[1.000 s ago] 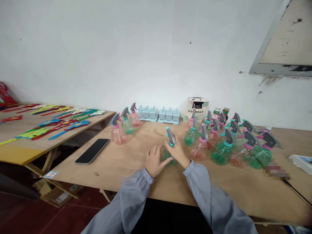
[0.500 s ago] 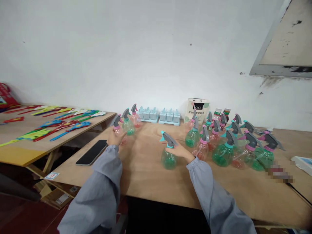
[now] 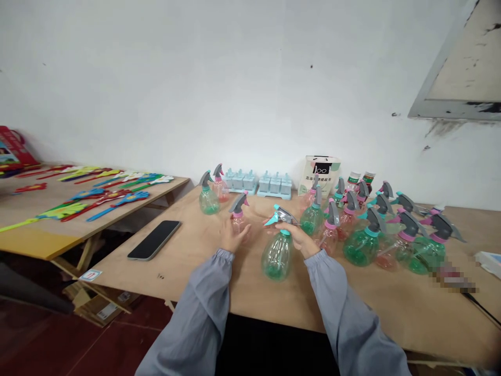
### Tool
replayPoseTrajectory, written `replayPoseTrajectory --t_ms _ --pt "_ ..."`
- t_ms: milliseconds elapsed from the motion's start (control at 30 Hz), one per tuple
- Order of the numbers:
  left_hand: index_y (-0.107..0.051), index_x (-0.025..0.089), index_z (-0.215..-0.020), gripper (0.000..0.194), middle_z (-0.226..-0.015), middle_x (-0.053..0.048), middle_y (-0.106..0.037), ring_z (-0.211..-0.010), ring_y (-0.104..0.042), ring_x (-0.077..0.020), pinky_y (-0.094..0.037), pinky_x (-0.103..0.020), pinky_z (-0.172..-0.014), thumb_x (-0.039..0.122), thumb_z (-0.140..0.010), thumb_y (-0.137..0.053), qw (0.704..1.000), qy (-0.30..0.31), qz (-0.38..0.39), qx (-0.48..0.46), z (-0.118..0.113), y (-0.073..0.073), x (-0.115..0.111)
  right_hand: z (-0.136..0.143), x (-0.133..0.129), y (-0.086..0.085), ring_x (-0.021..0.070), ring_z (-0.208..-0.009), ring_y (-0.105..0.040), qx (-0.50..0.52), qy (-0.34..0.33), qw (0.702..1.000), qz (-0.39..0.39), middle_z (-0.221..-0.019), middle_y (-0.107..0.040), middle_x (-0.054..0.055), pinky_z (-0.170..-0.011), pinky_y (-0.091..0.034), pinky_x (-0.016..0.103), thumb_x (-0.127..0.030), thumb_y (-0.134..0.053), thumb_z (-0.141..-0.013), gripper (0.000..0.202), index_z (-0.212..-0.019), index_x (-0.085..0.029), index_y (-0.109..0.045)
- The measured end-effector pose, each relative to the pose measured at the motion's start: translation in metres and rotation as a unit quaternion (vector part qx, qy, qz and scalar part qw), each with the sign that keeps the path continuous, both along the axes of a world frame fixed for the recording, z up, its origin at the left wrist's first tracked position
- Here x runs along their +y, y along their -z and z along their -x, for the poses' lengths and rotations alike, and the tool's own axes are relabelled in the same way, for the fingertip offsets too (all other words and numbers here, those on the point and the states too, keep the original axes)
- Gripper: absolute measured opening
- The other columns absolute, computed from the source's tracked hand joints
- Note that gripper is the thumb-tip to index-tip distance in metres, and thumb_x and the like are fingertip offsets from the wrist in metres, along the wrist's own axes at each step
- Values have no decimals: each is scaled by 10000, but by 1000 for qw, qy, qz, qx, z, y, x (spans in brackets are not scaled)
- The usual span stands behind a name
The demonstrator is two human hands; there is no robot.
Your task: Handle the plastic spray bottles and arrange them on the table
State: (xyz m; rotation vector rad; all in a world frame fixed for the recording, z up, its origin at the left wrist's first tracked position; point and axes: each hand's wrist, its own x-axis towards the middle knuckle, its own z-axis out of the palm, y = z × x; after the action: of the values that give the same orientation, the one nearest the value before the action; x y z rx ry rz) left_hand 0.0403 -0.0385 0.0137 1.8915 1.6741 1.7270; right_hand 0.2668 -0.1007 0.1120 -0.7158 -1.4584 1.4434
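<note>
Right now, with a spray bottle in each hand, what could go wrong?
The green bottle could slip, because the right hand holds it only near the top. The pink bottle in the left hand might bump it, since the two are close together. The right hand might also knock into the crowded bottles beside it.

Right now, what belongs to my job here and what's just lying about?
Likely part of the job:
Green spray bottle, in right hand
Pink spray bottle, around it left hand
Other spray bottles

Probably just lying about:
Phone
Paper bag
Blue molds
Hand-shaped toys
</note>
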Motion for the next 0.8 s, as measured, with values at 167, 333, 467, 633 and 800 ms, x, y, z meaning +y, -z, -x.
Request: replayPoseTrajectory --t_ms 167,333,467,633,800 --pt "-483 191 -1312 718 -1186 -146 -633 -1143 -626 -307 -489 -458 -975 530 -729 -728 999 -27 30 9 1 -5 -9 0 -4 -7 286 -990 -704 -28 -5 999 -33 -926 -772 91 -829 -553 399 -459 -671 -637 395 -933 -212 -756" --pt "-486 172 -1323 709 -1188 -162 -653 -1143 -631 -334 -473 -476 -977 510 -739 -705 995 -67 56 40 -1 -11 -14 2 -6 -13 265 -943 -694 -31 12 997 -63 -929 -770 73 -817 -529 377 -401 -627 -621 370 -912 -213 -756" --pt "-504 145 -1304 732 -1171 -181 -671 -1124 -638 -352 -479 -461 -953 529 -714 -705 992 -102 49 63 3 -13 -13 0 -1 -8 245 -861 -684 -1 46 998 -35 -879 -761 69 -758 -512 344 -308 -583 -557 296 -788 -198 -731" --pt "-515 158 -1307 730 -1189 -177 -676 -1124 -641 -351 -476 -447 -947 545 -717 -700 986 -135 52 77 9 -15 -12 -1 7 -1 241 -788 -660 13 107 994 -7 -789 -737 80 -624 -460 322 -294 -517 -505 226 -652 -193 -655" --pt "-511 153 -1317 714 -1206 -191 -663 -1152 -627 -361 -468 -456 -952 526 -736 -690 984 -139 66 84 7 -17 -15 0 2 -5 242 -823 -659 4 80 997 -19 -816 -744 60 -664 -476 325 -280 -535 -509 276 -722 -206 -693"
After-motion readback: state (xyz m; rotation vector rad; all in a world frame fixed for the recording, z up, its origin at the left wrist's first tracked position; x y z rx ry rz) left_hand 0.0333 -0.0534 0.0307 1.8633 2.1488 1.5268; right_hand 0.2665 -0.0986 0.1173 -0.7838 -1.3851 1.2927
